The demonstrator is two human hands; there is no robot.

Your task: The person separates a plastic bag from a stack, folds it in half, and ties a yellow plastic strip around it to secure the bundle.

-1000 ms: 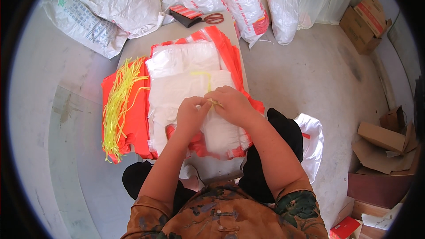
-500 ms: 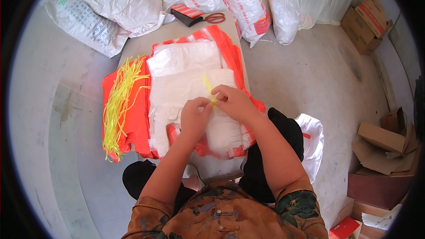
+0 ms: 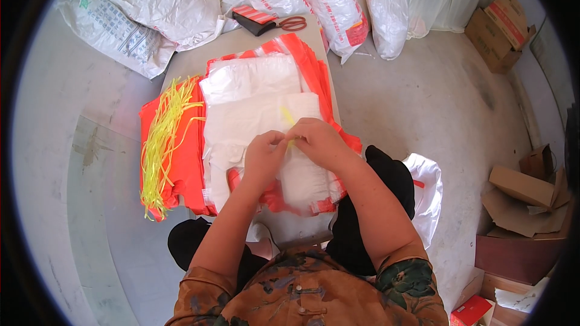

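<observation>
My left hand (image 3: 263, 153) and my right hand (image 3: 316, 139) meet over a pile of plastic bags, fingertips pinched close together. Between them is a thin yellow strip (image 3: 287, 115), one end sticking up past my right fingers; its middle is hidden by the fingers. Beneath lie folded white plastic bags (image 3: 248, 81), on top of red plastic bags (image 3: 314, 63) whose edges show at the far side and right. To the left, a loose bundle of yellow strips (image 3: 158, 145) lies across a red bag stack (image 3: 188, 172).
Scissors (image 3: 293, 23) and a dark pouch (image 3: 254, 26) sit at the table's far end. Large white sacks (image 3: 172, 6) stand beyond it. Cardboard boxes (image 3: 496, 33) are on the right, with opened cardboard (image 3: 525, 196) nearer. A white bag (image 3: 425, 196) is beside my right knee.
My fingertips have drawn closer together around the yellow strip, covering more of it. Its upper end has shifted slightly right. The bags and the bundle stay put.
</observation>
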